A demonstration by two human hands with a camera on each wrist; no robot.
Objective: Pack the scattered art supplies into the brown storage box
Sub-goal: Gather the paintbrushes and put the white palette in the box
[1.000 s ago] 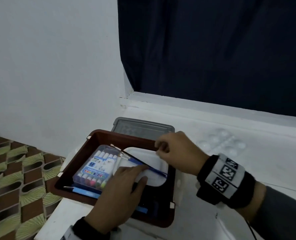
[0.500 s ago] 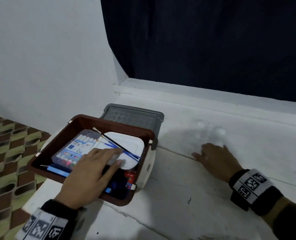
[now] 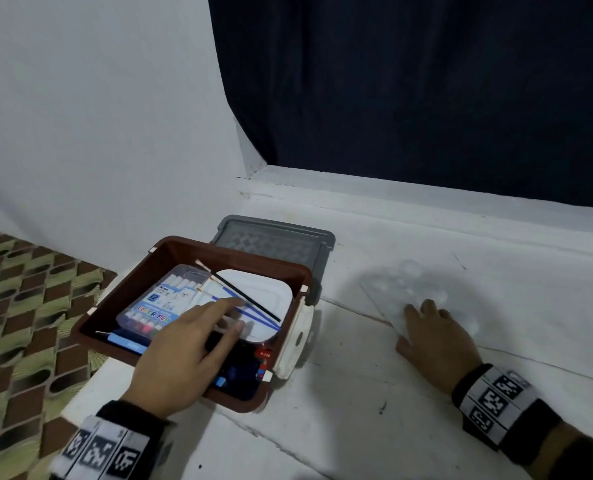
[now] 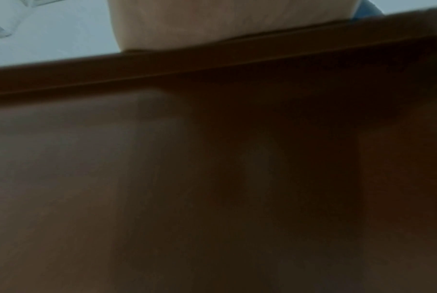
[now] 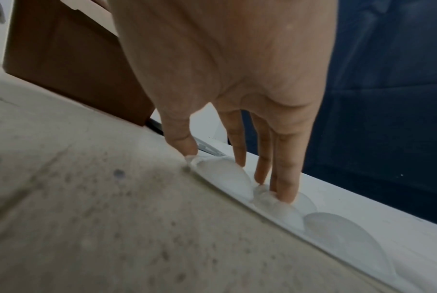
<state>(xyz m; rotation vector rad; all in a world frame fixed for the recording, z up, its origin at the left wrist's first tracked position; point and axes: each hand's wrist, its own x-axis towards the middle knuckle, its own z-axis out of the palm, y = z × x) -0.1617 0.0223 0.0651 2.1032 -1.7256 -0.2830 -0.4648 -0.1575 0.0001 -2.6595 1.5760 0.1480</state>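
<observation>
Faintly, clear palette (image 5: pixel 227 178) shows under flat right hand (image 3: pixel 437 337); left hand (image 3: pixel 184 355) flat over box (image 3: pixel 232 245).

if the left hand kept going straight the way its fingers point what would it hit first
Probably the blue paintbrushes lying on the white palette inside the brown storage box. The left hand looks just short of them, though its height above them is unclear.

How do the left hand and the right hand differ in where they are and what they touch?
The left hand reaches into the brown box, fingers laid over the white tray and brushes; the right hand is outside it on the ledge. The left touches packed supplies; the right's fingertips sit on the clear palette, not yet packed. Both have fairly straight fingers and wear marker wristbands.
</observation>
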